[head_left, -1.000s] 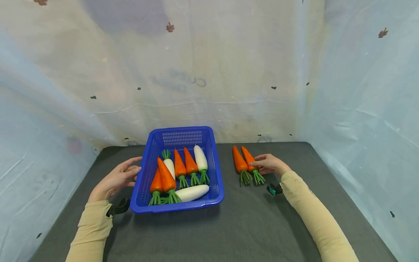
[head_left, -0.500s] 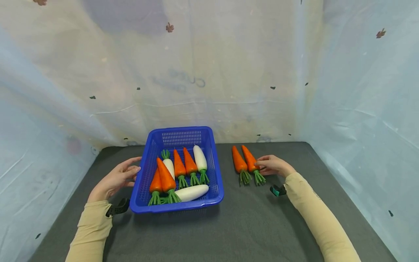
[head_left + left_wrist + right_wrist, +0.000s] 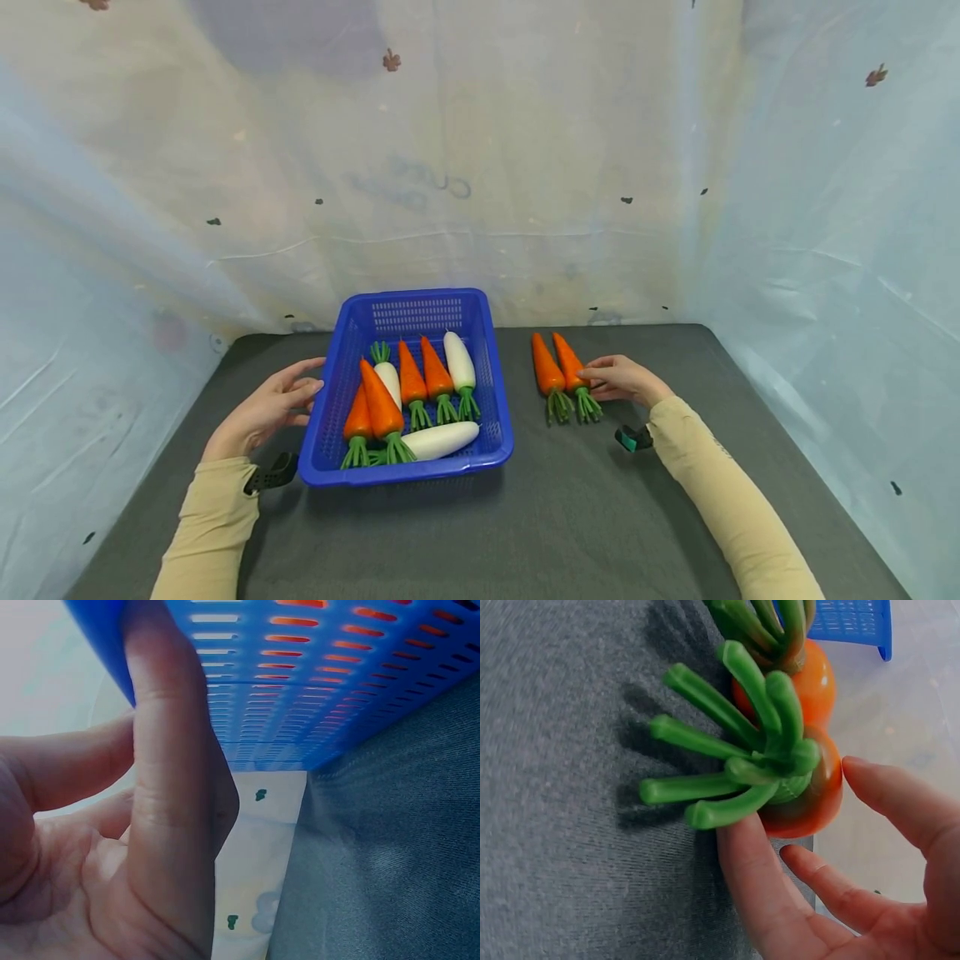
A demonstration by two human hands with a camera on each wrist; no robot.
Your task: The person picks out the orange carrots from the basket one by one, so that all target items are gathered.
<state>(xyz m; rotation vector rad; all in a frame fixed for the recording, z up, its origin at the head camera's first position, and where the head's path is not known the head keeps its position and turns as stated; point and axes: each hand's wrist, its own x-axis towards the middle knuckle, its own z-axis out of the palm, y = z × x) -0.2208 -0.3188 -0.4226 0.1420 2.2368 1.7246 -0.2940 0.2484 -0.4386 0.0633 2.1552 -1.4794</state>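
In the head view my left hand [image 3: 262,414] touches the left rim of a blue basket [image 3: 405,476], fingers loosely extended. The left wrist view shows a finger [image 3: 172,750] against the basket's perforated side [image 3: 255,697]. Inside the basket lie several orange carrots [image 3: 381,404] and white radishes [image 3: 442,442] with green stems. On the right, my right hand [image 3: 626,379] holds the right one of two carrots [image 3: 570,362] lying side by side. In the right wrist view the thumb and a finger lie on opposite sides of this carrot [image 3: 821,802], near its green stems.
The other carrot [image 3: 547,367] lies just left of the held one, right of the basket. A dark grey cloth [image 3: 525,533] covers the table. Pale plastic sheeting [image 3: 525,167] hangs behind and at both sides.
The right hand and its carrot shifted slightly right, then back left; the stems now sit closer to the neighbouring carrot. The left hand and basket stay in place.
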